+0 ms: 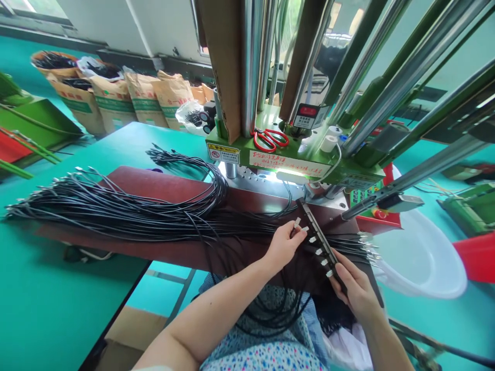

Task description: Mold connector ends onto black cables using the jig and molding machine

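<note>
One long, narrow bar (pixel 317 233) is seen, dark along its edges, with a lighter metallic strip down its length and small pale end pieces (pixel 318 252) set along the side facing the left hand. It is held at a slant above the brown board (pixel 247 252), in front of the green machine (pixel 297 154), its far end pointed towards the machine's metal plate. The near end is gripped by the right hand (pixel 358 291), closed around it with the thumb on top. By the left hand (pixel 281 248), nearly closed, a small pale piece is pinched between thumb and forefinger beside the bar's upper part. Four end pieces can be counted below the left fingertips, and two more pale pieces are seen at those fingertips; whether both are seated in the bar cannot be told. Black cables (pixel 154 221), too many and too overlapped to be counted, are spread along the board, with metallic tips at both sides, and some are looped over the lap. One pair of red-handled scissors (pixel 270 140) is rested on the machine, and one white basin (pixel 421 257) is placed to the right of the board.
</note>
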Available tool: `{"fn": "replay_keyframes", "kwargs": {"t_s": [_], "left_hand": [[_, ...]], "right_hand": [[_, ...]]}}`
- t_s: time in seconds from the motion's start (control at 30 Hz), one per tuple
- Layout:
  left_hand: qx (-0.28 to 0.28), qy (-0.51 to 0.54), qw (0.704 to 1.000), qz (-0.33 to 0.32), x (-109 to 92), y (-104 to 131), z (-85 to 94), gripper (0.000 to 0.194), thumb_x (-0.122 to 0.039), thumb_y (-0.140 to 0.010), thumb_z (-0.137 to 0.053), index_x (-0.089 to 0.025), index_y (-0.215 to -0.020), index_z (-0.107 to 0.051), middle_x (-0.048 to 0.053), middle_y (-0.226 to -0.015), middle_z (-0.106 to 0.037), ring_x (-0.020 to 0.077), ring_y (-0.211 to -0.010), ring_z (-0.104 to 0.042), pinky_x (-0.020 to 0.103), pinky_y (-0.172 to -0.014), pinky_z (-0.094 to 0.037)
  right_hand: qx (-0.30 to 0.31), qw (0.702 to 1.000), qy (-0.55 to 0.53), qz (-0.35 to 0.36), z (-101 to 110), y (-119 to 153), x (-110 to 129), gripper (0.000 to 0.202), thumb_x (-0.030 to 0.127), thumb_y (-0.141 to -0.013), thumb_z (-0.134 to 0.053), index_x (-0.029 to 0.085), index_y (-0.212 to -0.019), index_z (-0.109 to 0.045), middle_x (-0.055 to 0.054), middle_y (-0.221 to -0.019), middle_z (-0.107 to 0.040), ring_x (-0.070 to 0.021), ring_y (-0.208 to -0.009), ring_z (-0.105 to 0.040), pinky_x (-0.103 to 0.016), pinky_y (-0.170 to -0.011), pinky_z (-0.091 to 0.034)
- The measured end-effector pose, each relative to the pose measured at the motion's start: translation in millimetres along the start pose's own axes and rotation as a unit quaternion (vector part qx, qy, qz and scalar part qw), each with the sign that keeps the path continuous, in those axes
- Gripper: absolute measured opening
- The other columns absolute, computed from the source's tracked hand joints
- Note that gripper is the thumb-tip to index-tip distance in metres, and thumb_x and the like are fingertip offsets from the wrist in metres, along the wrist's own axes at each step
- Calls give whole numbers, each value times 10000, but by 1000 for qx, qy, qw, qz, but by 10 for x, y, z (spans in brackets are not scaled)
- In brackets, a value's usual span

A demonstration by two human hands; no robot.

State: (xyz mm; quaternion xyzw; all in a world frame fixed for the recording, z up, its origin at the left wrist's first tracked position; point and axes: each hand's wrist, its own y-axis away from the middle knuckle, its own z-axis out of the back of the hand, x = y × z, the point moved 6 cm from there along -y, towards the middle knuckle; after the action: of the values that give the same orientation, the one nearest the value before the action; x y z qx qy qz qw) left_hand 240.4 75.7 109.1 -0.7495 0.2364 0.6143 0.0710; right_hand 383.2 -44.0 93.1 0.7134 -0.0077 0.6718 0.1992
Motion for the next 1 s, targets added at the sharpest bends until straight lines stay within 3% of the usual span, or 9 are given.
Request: {"fn": "replay_keyframes", "kwargs": {"t_s": [0.1, 0.17, 0.4, 0.73, 0.9, 1.0], "left_hand": [[2, -70, 995, -77, -49, -23, 9, 254, -314, -748, -556, -159, -591, -431, -63, -520, -333, 55, -490, -296, 191, -482, -232], [-3, -88, 992, -88, -53, -32, 22, 246, -306, -747, -556, -156, -586, -445, -58, -523, -347, 65, -514, -305, 201, -504, -238], [-2, -88, 995, -56, -36, -28, 15, 260, -352, -737, -555, -156, -590, -467, -64, -508, -359, 74, -513, -310, 216, -505, -238], [-14, -85, 994, -61, -30, -13, 46, 269, -328, -738, -552, -160, -565, -432, -61, -502, -351, 68, -501, -299, 205, -487, -233], [7, -12, 999, -35, -53, -27, 22, 289, -429, -839, -381, -186, -684, -414, -67, -547, -334, 66, -485, -312, 188, -479, -269], [22, -2, 999, -33, -47, -33, 21, 306, -448, -840, -373, -196, -666, -355, -66, -557, -321, 67, -488, -311, 186, -473, -278]], "right_hand": [[17, 1000, 13, -3, 2, -1, -6, 545, 444, -819, -544, 186, -1287, -439, 71, -478, -357, -46, -378, -304, -126, -302, -245], [21, 1000, 17, -1, 7, -3, -5, 545, 449, -817, -544, 186, -1284, -444, 72, -477, -351, -46, -378, -303, -125, -300, -245], [9, 999, 33, 0, 12, -3, 3, 564, 462, -813, -541, 179, -1290, -439, 68, -481, -366, -49, -377, -303, -130, -295, -251], [7, 996, 88, 1, -81, 18, 32, 586, 502, -765, -580, 203, -1261, -494, 69, -463, -337, -59, -380, -309, -139, -291, -260], [-8, 998, 56, 3, -33, 25, 22, 607, 515, -763, -574, 176, -1259, -488, 66, -462, -376, -51, -356, -305, -136, -276, -252], [-20, 999, 35, 2, -2, 33, 26, 593, 494, -761, -589, 188, -1259, -488, 62, -474, -385, -50, -368, -316, -130, -283, -261]]}}
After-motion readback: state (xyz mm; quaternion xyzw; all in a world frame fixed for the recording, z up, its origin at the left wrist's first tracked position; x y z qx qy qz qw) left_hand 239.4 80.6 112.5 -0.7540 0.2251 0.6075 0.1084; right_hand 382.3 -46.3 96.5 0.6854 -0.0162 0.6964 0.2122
